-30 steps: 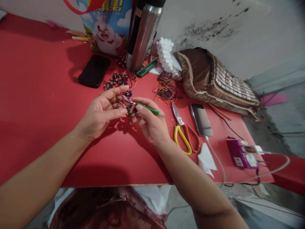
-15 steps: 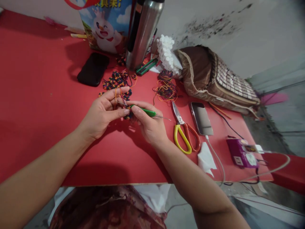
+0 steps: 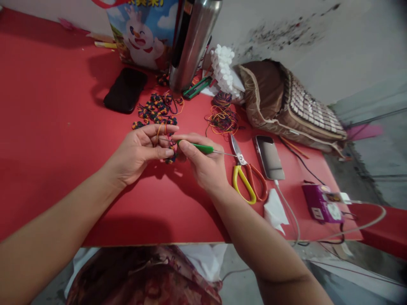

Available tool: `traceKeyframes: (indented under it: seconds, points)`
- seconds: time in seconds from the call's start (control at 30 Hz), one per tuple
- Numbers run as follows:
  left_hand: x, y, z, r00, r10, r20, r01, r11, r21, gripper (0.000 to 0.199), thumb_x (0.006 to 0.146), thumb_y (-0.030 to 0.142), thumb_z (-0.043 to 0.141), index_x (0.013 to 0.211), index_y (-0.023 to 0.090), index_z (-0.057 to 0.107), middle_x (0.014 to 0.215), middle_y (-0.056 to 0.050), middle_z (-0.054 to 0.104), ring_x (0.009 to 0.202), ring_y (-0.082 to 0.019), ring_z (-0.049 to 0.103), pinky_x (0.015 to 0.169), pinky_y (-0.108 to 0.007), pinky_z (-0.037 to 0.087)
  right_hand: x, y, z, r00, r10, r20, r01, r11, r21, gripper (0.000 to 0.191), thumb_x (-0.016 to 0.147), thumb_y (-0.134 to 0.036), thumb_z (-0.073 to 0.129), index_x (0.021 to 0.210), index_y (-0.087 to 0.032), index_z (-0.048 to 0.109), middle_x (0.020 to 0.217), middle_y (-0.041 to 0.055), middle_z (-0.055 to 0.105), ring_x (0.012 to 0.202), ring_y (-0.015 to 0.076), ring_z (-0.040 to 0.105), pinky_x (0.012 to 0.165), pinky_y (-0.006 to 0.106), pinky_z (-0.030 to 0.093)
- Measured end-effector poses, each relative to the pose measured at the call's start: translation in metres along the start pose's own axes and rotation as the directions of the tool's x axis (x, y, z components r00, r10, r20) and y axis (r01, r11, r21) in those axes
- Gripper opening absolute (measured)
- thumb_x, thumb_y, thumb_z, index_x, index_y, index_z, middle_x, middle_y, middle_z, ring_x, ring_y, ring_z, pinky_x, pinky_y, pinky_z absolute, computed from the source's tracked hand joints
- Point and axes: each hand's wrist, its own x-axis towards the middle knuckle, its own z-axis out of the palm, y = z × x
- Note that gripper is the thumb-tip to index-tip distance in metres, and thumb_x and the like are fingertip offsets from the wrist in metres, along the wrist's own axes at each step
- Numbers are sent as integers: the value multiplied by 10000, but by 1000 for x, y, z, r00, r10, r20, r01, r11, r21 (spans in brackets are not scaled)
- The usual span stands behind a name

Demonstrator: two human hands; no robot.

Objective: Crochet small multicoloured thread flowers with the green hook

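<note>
My right hand (image 3: pixel 205 159) is closed around the green handle of a crochet hook (image 3: pixel 203 148), whose thin metal ends stick out on both sides. Between thumb and fingers, my left hand (image 3: pixel 143 146) pinches a small multicoloured crochet piece (image 3: pixel 171 157) in dark, orange and pink yarn. An orange strand loops over the left index finger. The hook's left end reaches in beside the left fingers; its tip is hard to make out. Just beyond the hands lies a pile of crocheted pieces (image 3: pixel 154 108), and to the right a tangle of loose yarn (image 3: pixel 222 118).
Scissors (image 3: pixel 241 169) with yellow and red handles lie right of my hand, beside a charging phone (image 3: pixel 269 157) and a white tissue (image 3: pixel 275 211). Farther back are a black phone (image 3: pixel 125 90), a steel flask (image 3: pixel 194 46), a green cutter (image 3: pixel 197 88) and a brown cushion (image 3: pixel 270 89). A purple box (image 3: pixel 322 203) sits far right.
The left index finger has come down with its yarn loop. My right hand and the crochet hook have shifted slightly to the right.
</note>
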Motion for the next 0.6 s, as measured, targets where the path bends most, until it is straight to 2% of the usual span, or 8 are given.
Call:
traceKeyframes:
  seconds: [0.07, 0.23, 0.43, 0.6]
  points:
    - [1, 1, -1, 1000, -8, -16, 8, 1000, -16, 467, 629, 9, 953, 1056, 183, 888, 782, 15, 729, 727, -110, 713, 745, -230, 636, 0, -1, 1, 1000, 16, -24, -15, 999, 45, 179, 917, -471, 894, 1006, -316, 908, 779, -19, 732, 658, 137, 594, 679, 331, 548]
    - [3, 4, -1, 997, 41, -59, -41, 999, -3, 489, 602, -29, 947, 1039, 182, 892, 748, 36, 691, 701, -82, 674, 701, -191, 590, 5, -8, 2, 994, 56, -92, -40, 985, 167, 123, 887, -380, 867, 931, -266, 886, 712, -33, 681, 593, 101, 529, 603, 300, 465]
    - [4, 1, -4, 982, 152, -110, -135, 980, 144, 464, 699, 59, 922, 1129, 219, 848, 775, 26, 681, 693, -134, 648, 635, -275, 561, 9, -15, 1, 985, 92, -148, -71, 987, 143, 107, 807, -342, 796, 818, -239, 821, 565, -71, 550, 486, 77, 367, 507, 286, 326]
    - [4, 3, -4, 955, 278, -103, -234, 920, 315, 440, 717, 54, 908, 1114, 226, 830, 794, 21, 688, 722, -142, 635, 672, -283, 570, 11, -19, -5, 987, 105, -119, -92, 989, 113, 84, 783, -316, 769, 763, -235, 761, 495, -100, 443, 449, 65, 272, 480, 274, 239]
